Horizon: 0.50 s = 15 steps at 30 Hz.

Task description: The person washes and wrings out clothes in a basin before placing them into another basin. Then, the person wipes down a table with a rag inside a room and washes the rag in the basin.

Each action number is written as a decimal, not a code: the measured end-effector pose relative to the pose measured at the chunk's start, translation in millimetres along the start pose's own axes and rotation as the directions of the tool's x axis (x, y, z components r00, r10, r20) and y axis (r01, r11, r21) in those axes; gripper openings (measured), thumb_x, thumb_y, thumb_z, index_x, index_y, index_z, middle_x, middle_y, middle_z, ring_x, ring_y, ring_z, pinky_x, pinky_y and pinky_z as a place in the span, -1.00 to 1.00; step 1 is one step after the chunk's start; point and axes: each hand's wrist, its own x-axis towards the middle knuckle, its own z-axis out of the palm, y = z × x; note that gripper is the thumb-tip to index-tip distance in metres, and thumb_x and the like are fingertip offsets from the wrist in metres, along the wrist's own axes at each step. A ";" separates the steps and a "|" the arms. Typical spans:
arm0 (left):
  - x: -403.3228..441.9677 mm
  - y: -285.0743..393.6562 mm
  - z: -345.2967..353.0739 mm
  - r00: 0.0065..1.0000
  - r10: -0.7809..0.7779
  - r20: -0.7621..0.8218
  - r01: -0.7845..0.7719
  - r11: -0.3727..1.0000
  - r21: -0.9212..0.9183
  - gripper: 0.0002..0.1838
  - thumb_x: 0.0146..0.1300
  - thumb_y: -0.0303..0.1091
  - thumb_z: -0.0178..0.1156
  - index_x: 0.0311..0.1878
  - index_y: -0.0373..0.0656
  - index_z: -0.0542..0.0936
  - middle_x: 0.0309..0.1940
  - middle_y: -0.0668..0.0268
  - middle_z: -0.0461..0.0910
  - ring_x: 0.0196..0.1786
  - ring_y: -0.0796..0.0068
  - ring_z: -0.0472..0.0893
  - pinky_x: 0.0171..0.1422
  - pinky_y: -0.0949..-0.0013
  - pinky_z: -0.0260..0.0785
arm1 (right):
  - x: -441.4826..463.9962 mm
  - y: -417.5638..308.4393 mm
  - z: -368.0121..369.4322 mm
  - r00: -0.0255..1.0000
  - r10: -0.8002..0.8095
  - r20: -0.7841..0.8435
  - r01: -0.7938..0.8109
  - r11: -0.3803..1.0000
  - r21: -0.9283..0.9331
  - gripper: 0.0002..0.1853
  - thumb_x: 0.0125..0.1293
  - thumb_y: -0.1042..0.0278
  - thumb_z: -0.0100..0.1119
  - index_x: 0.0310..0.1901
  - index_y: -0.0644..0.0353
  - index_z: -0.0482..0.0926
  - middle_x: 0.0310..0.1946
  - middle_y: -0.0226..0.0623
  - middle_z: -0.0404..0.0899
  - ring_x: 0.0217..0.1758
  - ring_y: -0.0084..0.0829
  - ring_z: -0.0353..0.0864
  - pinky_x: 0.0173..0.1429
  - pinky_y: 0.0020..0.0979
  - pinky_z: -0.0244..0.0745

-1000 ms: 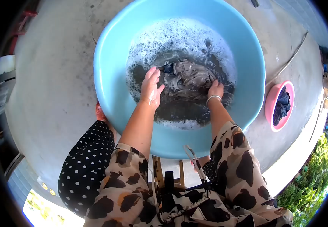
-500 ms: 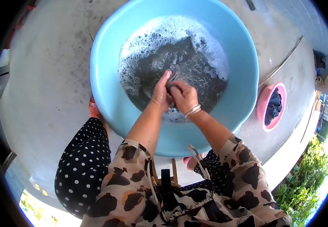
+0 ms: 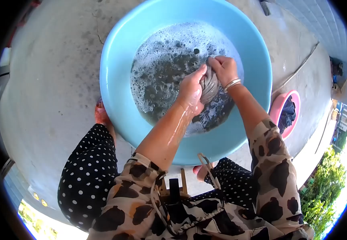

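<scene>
A bunched, wet grey cloth [image 3: 210, 86] hangs between my two hands, over the soapy water [image 3: 161, 76] in a large light-blue tub [image 3: 117, 64]. My left hand [image 3: 192, 89] is wrapped around the cloth's left side, thumb pointing up. At its upper end my right hand [image 3: 224, 70], with a bracelet at the wrist, pinches the fabric. White suds float on the dark water around them. Where the lower end of the cloth meets the water, I cannot make out.
A pink basin [image 3: 278, 107] holding dark clothes [image 3: 288, 114] stands on the concrete floor at the right. Beyond it lies a long thin stick [image 3: 299, 67]. My knees in dotted trousers [image 3: 89, 172] flank the tub, and a wooden stool [image 3: 184, 182] shows beneath me.
Both hands have moved up and to the right, lifting the grey cloth into plain view. Water runs down my left forearm, and suds have spread over more of the surface.
</scene>
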 end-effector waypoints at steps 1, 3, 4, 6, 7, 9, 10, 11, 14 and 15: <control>-5.1 9.1 6.7 1.000 0.011 -0.002 -0.011 1.000 -0.008 -0.75 0.26 -0.21 0.02 -0.27 -0.22 0.53 -0.42 0.33 0.53 -0.45 0.54 0.52 -0.31 0.44 0.39 | 5.3 -11.6 -16.1 1.000 0.023 0.002 -0.024 0.992 0.128 -0.63 0.11 0.08 0.11 -0.52 0.31 0.53 -0.72 -0.19 0.42 -0.63 -0.45 0.41 -0.49 -0.36 0.29; -11.4 14.5 12.7 0.971 -0.008 0.240 0.012 1.000 -0.013 -0.75 0.25 -0.21 0.05 -0.29 -0.22 0.53 -0.47 0.38 0.52 -0.48 0.58 0.50 -0.30 0.48 0.38 | 1.0 -28.5 -37.3 0.982 0.088 -0.169 0.019 0.836 0.548 -0.59 0.14 0.03 0.13 -0.50 0.31 0.54 -0.66 -0.39 0.43 -0.54 -0.60 0.31 -0.46 -0.45 0.24; -12.8 11.3 10.9 0.968 0.030 0.250 -0.063 0.990 0.127 -0.73 0.26 -0.19 0.05 -0.41 -0.19 0.54 -0.55 0.42 0.49 -0.51 0.62 0.47 -0.34 0.51 0.33 | -2.4 -24.0 -42.5 0.952 0.123 -0.279 0.067 0.808 0.586 -0.63 0.19 0.08 0.09 -0.28 0.31 0.53 -0.49 -0.37 0.52 -0.45 -0.58 0.39 -0.38 -0.44 0.32; -2.6 -5.3 -3.0 0.915 0.074 0.397 -0.291 0.802 0.522 -0.72 0.25 -0.18 0.05 -0.42 -0.20 0.55 -0.51 0.40 0.50 -0.43 0.67 0.45 -0.33 0.54 0.28 | -24.3 -19.4 -37.5 0.908 0.396 0.136 -0.324 0.460 0.827 -0.63 0.20 0.13 0.08 -0.16 0.31 0.46 -0.42 -0.31 0.53 -0.40 -0.54 0.43 -0.32 -0.42 0.36; -0.5 -14.4 -11.4 0.878 0.025 0.478 -0.380 0.644 0.665 -0.73 0.24 -0.19 0.07 -0.31 -0.24 0.56 -0.41 0.35 0.55 -0.32 0.68 0.48 -0.26 0.57 0.29 | -39.1 -7.6 -31.5 0.837 0.362 0.410 -0.500 0.204 0.841 -0.61 0.19 0.18 0.09 -0.06 0.31 0.39 -0.36 -0.26 0.54 -0.35 -0.48 0.46 -0.27 -0.39 0.40; 3.5 -38.4 -37.8 0.897 -0.267 0.353 -0.200 0.468 0.861 -0.72 0.21 -0.17 0.08 -0.34 -0.23 0.57 -0.41 0.32 0.57 -0.29 0.54 0.52 -0.21 0.50 0.31 | -63.4 27.4 -11.7 0.693 0.146 0.706 -0.709 -0.037 0.704 -0.50 0.15 0.29 0.12 0.10 0.30 0.27 -0.24 -0.16 0.55 -0.26 -0.32 0.54 -0.17 -0.31 0.46; -0.4 -42.1 -49.8 0.883 -0.313 0.350 -0.276 0.256 0.927 -0.71 0.17 -0.15 0.10 -0.33 -0.21 0.57 -0.40 0.29 0.57 -0.28 0.46 0.53 -0.19 0.44 0.32 | -65.5 45.4 2.3 0.673 0.232 0.703 -0.740 0.220 0.636 -0.49 0.11 0.33 0.15 0.09 0.31 0.29 -0.20 -0.14 0.54 -0.21 -0.27 0.54 -0.13 -0.29 0.45; -3.8 -44.3 -62.1 0.868 -0.366 0.335 -0.348 0.030 0.937 -0.71 0.13 -0.12 0.13 -0.33 -0.19 0.58 -0.39 0.26 0.58 -0.27 0.37 0.55 -0.18 0.39 0.33 | -70.1 66.5 17.5 0.666 0.317 0.675 -0.732 0.451 0.511 -0.48 0.07 0.37 0.17 0.09 0.31 0.30 -0.16 -0.12 0.54 -0.15 -0.22 0.55 -0.09 -0.26 0.44; 7.1 -47.7 -95.5 0.954 -0.289 0.082 -0.159 -0.255 0.954 -0.68 0.04 -0.10 0.17 -0.30 -0.17 0.58 -0.38 0.22 0.58 -0.28 0.27 0.55 -0.19 0.30 0.35 | -97.2 149.5 76.3 0.761 0.528 0.376 -0.642 0.692 0.329 -0.55 0.02 0.57 0.03 0.03 0.30 0.33 -0.15 -0.01 0.49 -0.15 -0.19 0.55 -0.15 -0.27 0.49; 8.2 -45.5 -105.9 0.983 -0.171 0.068 -0.113 -0.263 0.958 -0.68 0.03 -0.11 0.17 -0.31 -0.18 0.58 -0.40 0.21 0.58 -0.31 0.31 0.56 -0.23 0.30 0.35 | -102.7 151.8 83.7 0.755 0.645 0.119 -0.640 0.684 0.350 -0.54 -0.02 0.61 0.00 0.02 0.31 0.34 -0.16 -0.02 0.50 -0.19 -0.22 0.55 -0.14 -0.29 0.48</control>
